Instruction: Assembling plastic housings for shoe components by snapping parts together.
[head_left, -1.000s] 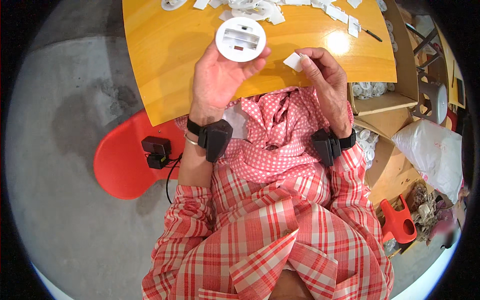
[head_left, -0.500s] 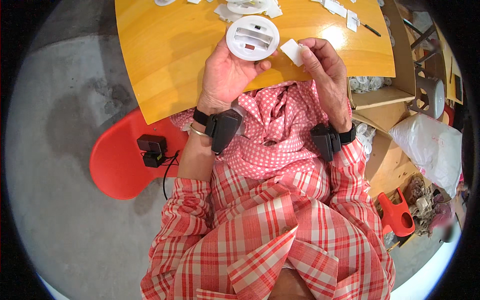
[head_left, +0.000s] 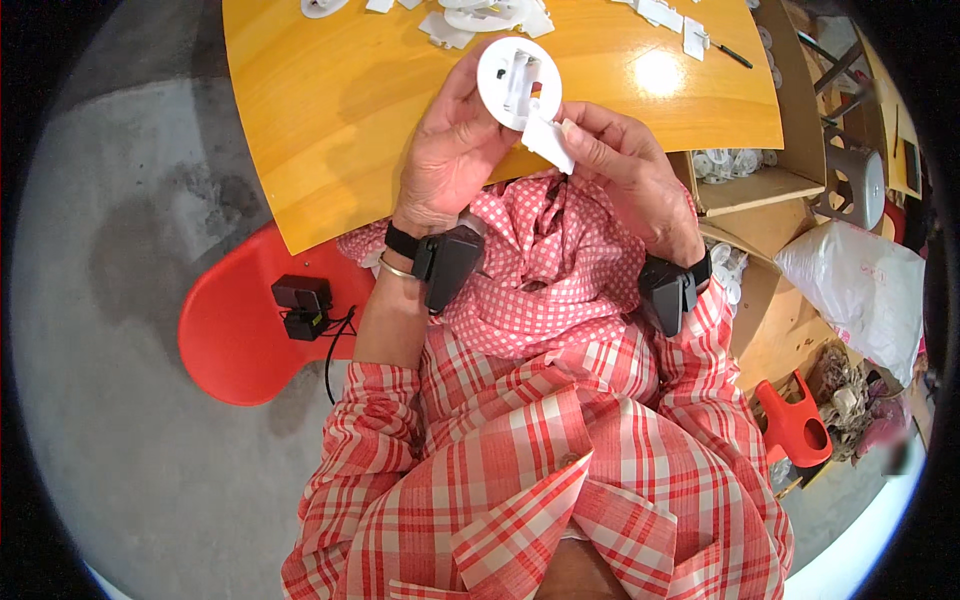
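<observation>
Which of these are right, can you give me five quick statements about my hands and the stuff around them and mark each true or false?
1. The left hand holds a round white piece. True.
2. The right hand is empty. False: it holds a flat white piece.
3. A thin black stick lies on the yellow table. True.
4. The black boxes sit on the yellow table. False: they rest on the red seat.
5. A whitish plastic bag is off to the person's right. True.
</observation>
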